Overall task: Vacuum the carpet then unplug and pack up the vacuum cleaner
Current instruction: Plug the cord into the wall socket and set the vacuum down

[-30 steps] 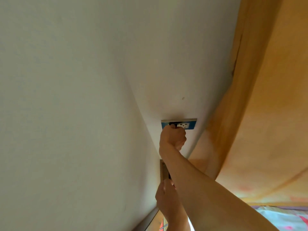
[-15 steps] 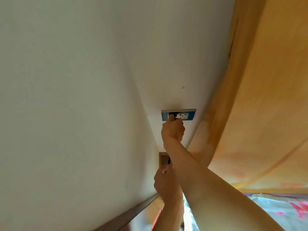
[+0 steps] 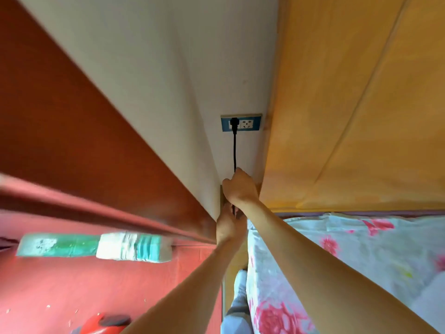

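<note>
Black plug (image 3: pixel 234 124) sits in the blue wall socket (image 3: pixel 251 124) beside the bed's headboard (image 3: pixel 349 104), and its cord (image 3: pixel 234 150) runs down into the hands. The right hand (image 3: pixel 240 188) grips it and the left hand (image 3: pixel 228 225) curls round it just below. Unplugging looks not yet done (specks show on the red carpet (image 3: pixel 72 285)), and packing the vacuum cleaner (image 3: pixel 103 323) remains.

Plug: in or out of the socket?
In. The black plug sits in the left outlet of the blue socket plate; its cord runs down to the right hand.
</note>
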`<state>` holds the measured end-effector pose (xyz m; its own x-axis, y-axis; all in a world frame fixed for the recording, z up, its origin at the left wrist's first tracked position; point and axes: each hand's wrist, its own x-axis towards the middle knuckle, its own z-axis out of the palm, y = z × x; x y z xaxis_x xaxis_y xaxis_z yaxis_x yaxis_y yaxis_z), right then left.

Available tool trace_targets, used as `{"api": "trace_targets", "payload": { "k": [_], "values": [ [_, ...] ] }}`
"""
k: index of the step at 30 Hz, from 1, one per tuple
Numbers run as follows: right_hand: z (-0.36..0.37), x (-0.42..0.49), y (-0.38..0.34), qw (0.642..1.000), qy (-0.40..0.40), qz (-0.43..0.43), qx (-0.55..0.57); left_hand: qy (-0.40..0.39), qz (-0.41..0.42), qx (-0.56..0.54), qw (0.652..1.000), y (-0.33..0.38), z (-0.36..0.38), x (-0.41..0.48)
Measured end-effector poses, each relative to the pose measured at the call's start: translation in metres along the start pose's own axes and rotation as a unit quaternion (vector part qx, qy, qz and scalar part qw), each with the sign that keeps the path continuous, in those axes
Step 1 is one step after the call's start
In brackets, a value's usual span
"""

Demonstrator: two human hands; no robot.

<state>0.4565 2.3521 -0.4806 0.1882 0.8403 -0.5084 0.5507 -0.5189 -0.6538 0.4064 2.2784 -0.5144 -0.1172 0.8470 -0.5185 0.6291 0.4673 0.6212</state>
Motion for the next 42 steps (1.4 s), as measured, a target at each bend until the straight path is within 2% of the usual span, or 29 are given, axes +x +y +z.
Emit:
{"api": "trace_targets", "payload": {
  "k": [3,6,8,11,15,19,22,28,35,42],
  "values": [
    [-0.001,-0.035,0.012,0.999,0.003,-0.021,-0.048,0.006,-0.015,0.016,1.000,-0.019,-0.016,-0.021],
    [0.006,-0.074,0.029,0.995,0.008,-0.016,-0.100,-0.057,-0.010,0.059,0.997,-0.042,-0.038,-0.051],
    [0.013,-0.103,0.040,0.992,0.002,-0.005,-0.126,-0.118,0.007,0.124,0.985,-0.061,-0.055,-0.077],
    [0.023,-0.149,0.047,0.982,-0.013,-0.014,-0.190,-0.124,0.044,0.237,0.963,-0.095,-0.087,-0.115],
    [0.033,-0.207,0.044,0.945,-0.050,-0.071,-0.316,-0.124,0.075,0.357,0.923,-0.136,-0.144,-0.164],
    [0.045,-0.261,0.023,0.893,-0.114,-0.132,-0.415,-0.121,0.086,0.392,0.908,-0.162,-0.219,-0.217],
    [0.065,-0.295,-0.005,0.851,-0.166,-0.185,-0.462,-0.108,0.078,0.373,0.918,-0.185,-0.277,-0.255],
    [0.137,-0.344,-0.057,0.738,-0.223,-0.331,-0.545,-0.052,0.015,0.296,0.954,-0.244,-0.347,-0.322],
    [0.217,-0.390,-0.102,0.638,-0.292,-0.435,-0.564,-0.013,-0.087,0.192,0.978,-0.311,-0.362,-0.394],
    [0.284,-0.423,-0.125,0.551,-0.344,-0.465,-0.602,0.049,-0.191,0.075,0.978,-0.380,-0.364,-0.461]
  ]
}}
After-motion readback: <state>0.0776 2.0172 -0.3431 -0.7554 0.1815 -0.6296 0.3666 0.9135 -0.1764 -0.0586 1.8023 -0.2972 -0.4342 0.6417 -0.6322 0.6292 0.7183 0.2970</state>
